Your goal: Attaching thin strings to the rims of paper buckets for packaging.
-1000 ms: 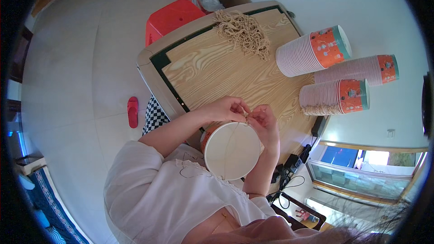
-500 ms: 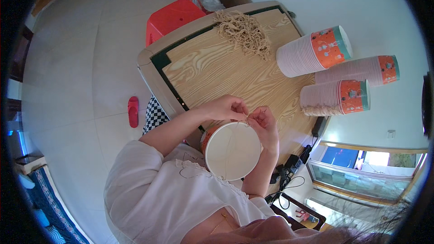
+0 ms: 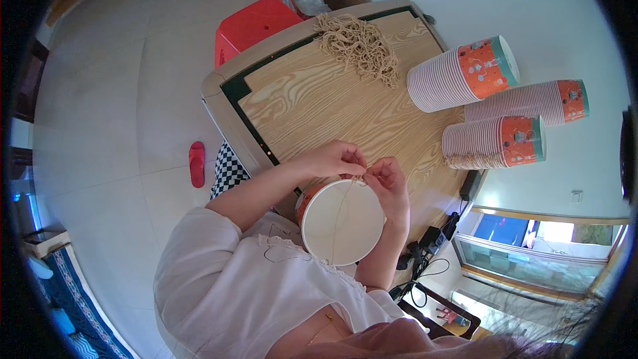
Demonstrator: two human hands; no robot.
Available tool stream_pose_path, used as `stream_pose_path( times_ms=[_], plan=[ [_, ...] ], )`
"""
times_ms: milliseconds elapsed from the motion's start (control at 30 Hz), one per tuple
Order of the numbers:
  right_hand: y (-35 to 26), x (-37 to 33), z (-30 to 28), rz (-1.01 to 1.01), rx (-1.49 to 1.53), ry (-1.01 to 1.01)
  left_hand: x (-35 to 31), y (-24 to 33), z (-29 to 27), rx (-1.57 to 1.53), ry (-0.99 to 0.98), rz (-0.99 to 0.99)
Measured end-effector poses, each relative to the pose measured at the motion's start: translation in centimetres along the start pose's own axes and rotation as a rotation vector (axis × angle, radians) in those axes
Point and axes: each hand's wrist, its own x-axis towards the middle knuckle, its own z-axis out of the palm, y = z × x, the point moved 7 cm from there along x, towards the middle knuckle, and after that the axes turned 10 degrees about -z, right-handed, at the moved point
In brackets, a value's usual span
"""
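At the far rim of a white paper bucket point(image 3: 352, 233) with an orange outside, my left hand point(image 3: 344, 159) and my right hand point(image 3: 388, 178) meet with bent, pinched fingers. Between their fingertips is a thin tan string point(image 3: 339, 216). Its strands trail down across the bucket's mouth toward my chest. The bucket stands tilted against my body at the table's near edge, its mouth facing up toward me. My right wrist passes close to the bucket's right side. How the string lies inside the fingers is too small to tell.
A loose heap of tan strings point(image 3: 359, 50) lies on the far part of the wooden table point(image 3: 306, 106). Several stacked paper buckets point(image 3: 452, 78) lie in rows on the right. Black cables point(image 3: 425, 246) run by the right edge. A red stool point(image 3: 256, 26) stands beyond the table.
Both hands stay at the bucket's far rim, with only slight finger movement. The strands across the bucket's mouth have shifted a little and hang wider apart.
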Motion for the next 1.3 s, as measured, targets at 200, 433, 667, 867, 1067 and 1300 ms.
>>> stream_pose_path(
  times_ms=[200, 433, 667, 867, 1067, 1300],
  plan=[
    [0.2, -0.1, -0.6, -0.001, -0.039, -0.005, 0.3, -0.8, -0.4, -0.004, -0.038, -0.013],
    [-1.0, 0.4, 0.3, 0.017, -0.043, -0.022, -0.3, -0.7, -0.4, -0.179, -0.037, -0.007],
    [-0.5, 0.5, -0.4, -0.002, -0.044, -0.003, -0.3, -1.2, -0.6, -0.077, 0.02, -0.114],
    [-0.8, 0.4, 0.0, 0.03, -0.074, -0.01, -1.3, 0.5, 0.3, 0.116, 0.006, -0.019],
    [0.2, 0.1, -0.7, 0.052, -0.111, -0.027, -1.0, -0.5, -0.1, 0.03, -0.034, -0.02],
    [0.2, 0.2, -0.9, -0.021, -0.128, 0.023, -1.3, 0.5, 0.3, 0.031, 0.04, -0.065]
  ],
)
